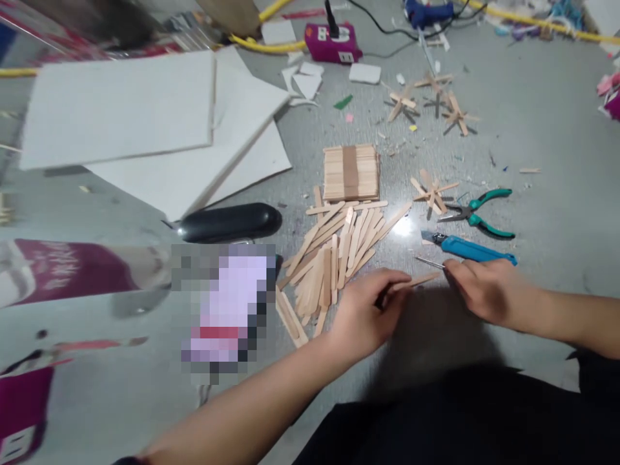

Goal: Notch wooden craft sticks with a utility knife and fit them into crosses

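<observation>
Between the thumb and fingers of my left hand [371, 307] a wooden craft stick [423, 280] is pinched, its free end pointing right. My right hand [491, 290] is closed on a thin metal tool [429, 261] whose tip points left; its exact kind I cannot make out. Just above my right hand lies a blue utility knife [477, 249] with its blade out, and beyond it pliers with green handles [477, 213], jaws spread. A loose heap of craft sticks [314, 278] spreads beside my left hand. Behind it sits a banded bundle of sticks [365, 173].
Star shapes made from sticks [432, 192] lie behind the pliers and farther back. White foam boards [121, 106] are stacked at left, near a black-handled tool [230, 221] and a pixelated phone [230, 307]. A purple power strip [332, 43] and a blue glue gun [427, 13] are at the back.
</observation>
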The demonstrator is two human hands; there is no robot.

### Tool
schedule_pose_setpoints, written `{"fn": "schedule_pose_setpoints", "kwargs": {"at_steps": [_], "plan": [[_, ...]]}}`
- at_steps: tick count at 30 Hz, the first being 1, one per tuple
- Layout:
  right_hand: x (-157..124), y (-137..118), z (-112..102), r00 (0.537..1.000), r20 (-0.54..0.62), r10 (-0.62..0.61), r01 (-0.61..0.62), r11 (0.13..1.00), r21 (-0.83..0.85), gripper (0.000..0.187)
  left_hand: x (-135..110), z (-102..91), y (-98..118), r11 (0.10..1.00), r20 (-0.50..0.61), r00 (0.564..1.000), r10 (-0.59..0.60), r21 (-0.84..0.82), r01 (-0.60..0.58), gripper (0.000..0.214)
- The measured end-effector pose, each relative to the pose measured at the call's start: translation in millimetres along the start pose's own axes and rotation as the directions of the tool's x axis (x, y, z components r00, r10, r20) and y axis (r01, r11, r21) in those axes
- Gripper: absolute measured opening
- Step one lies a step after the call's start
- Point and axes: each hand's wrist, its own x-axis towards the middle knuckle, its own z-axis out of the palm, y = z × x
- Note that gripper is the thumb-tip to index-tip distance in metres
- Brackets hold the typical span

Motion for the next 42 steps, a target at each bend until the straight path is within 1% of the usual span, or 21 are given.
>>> {"fn": "schedule_pose_setpoints", "kwargs": {"at_steps": [1, 2, 3, 4, 8, 11, 14, 17, 21, 24, 28, 33, 36, 38, 40, 41, 42], "plan": [[0, 0, 0, 0.999, -0.007, -0.038, 0.037, 0.991, -0.126, 0.04, 0, 1.3, -1, 0.998, 0.007, 0.998, 0.066, 0.0, -0.066, 0.011], [0, 0, 0, 0.998, -0.024, -0.066, 0.059, 0.976, -0.212, 0.042, 0, 2.4, -2, 0.993, 0.017, 0.993, 0.115, -0.005, -0.115, 0.013], [0, -1, -1, 0.995, -0.044, -0.085, 0.071, 0.963, -0.259, 0.043, -1, 3.3, -2, 0.988, 0.036, 0.987, 0.157, -0.008, -0.156, 0.014], [1, -2, -2, 0.994, -0.062, -0.095, 0.075, 0.96, -0.27, 0.042, 0, 3.9, -2, 0.982, 0.05, 0.98, 0.191, -0.001, -0.191, 0.015], [4, -4, -5, 0.993, -0.086, -0.086, 0.066, 0.976, -0.209, 0.027, 1, 4.6, -1, 0.937, 0.068, 0.943, 0.326, 0.107, -0.331, 0.016], [5, -4, -4, 0.986, -0.126, -0.111, 0.098, 0.99, -0.103, 0.018, 1, 3.9, -1, 0.908, 0.104, 0.925, 0.366, 0.179, -0.379, 0.019], [6, -4, 3, 0.965, -0.213, -0.152, 0.167, 0.984, 0.054, 0.013, 0, 2.8, 0, 0.908, 0.142, 0.933, 0.33, 0.222, -0.355, 0.019], [7, -2, 12, 0.935, -0.302, -0.185, 0.251, 0.948, 0.198, 0.013, -1, 1.6, 0, 0.916, 0.153, 0.939, 0.307, 0.221, -0.335, 0.019], [9, 2, 22, 0.919, -0.346, -0.188, 0.309, 0.89, 0.336, 0.017, 1, 1.0, -1, 0.916, 0.152, 0.932, 0.33, 0.189, -0.355, 0.019], [11, 5, 24, 0.927, -0.332, -0.172, 0.306, 0.859, 0.41, 0.025, 2, 0.9, -3, 0.927, 0.121, 0.939, 0.322, 0.161, -0.338, 0.022], [11, 7, 21, 0.952, -0.265, -0.156, 0.27, 0.838, 0.474, 0.022, 1, 0.9, -4, 0.957, 0.058, 0.959, 0.279, 0.071, -0.282, 0.029], [9, 8, 20, 0.957, -0.217, -0.194, 0.282, 0.806, 0.52, 0.021, -5, 3.7, -6, 0.987, -0.009, 0.987, 0.158, -0.008, -0.158, 0.031], [10, 11, 23, 0.951, -0.212, -0.225, 0.305, 0.794, 0.525, 0.023, -10, 6.7, -10, 0.987, -0.014, 0.989, 0.144, -0.076, -0.145, 0.034], [11, 13, 24, 0.948, -0.21, -0.241, 0.318, 0.785, 0.532, 0.025, -10, 7.0, -13, 0.983, -0.024, 0.992, 0.125, -0.132, -0.127, 0.03], [12, 15, 24, 0.946, -0.213, -0.245, 0.324, 0.771, 0.548, 0.021, -8, 5.3, -14, 0.971, -0.036, 0.994, 0.102, -0.213, -0.107, 0.015], [13, 16, 24, 0.945, -0.217, -0.244, 0.325, 0.763, 0.559, 0.018, -6, 3.7, -13, 0.962, -0.05, 0.994, 0.095, -0.253, -0.104, 0.027], [13, 16, 23, 0.946, -0.22, -0.239, 0.324, 0.756, 0.569, 0.016, -3, 2.1, -13, 0.952, -0.07, 0.993, 0.099, -0.285, -0.115, 0.049]]}}
